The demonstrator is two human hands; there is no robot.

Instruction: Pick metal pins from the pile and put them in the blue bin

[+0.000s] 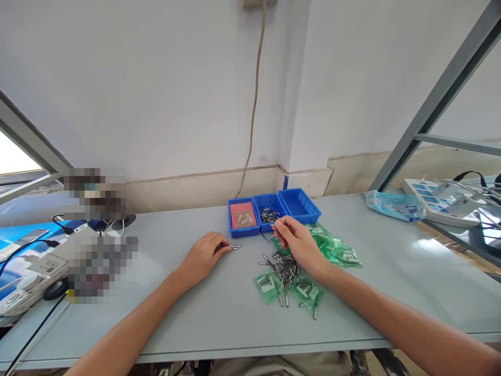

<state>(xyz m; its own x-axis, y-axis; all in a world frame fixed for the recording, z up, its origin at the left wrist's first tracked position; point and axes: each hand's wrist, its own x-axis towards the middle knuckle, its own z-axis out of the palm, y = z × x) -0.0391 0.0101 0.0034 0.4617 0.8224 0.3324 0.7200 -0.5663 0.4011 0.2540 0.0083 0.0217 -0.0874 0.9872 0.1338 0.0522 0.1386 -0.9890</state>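
My left hand [205, 256] rests at the table's middle, fingers closed round several slim metal pins [235, 247] whose ends poke out to the right. Just in front of the blue bins, my right hand [295, 240] is raised with thumb and fingertips pinched; a tiny metal tip, seemingly a pin, shows at them. Below it lies a loose heap of metal pins [285, 267], dark with bright ends. Small green plastic bags [269, 286] with pins lie around the heap. More pins fill the middle blue bin [268, 198], and one pin lies in front of it.
The left blue bin [230, 234] holds a red card and a small clear bag. At the right stands another blue bin [299, 204]. Larger green bags [336, 248] lie behind my right wrist. Cables and a power strip [47, 266] occupy the left; a blue plastic packet [393, 205] lies far right.
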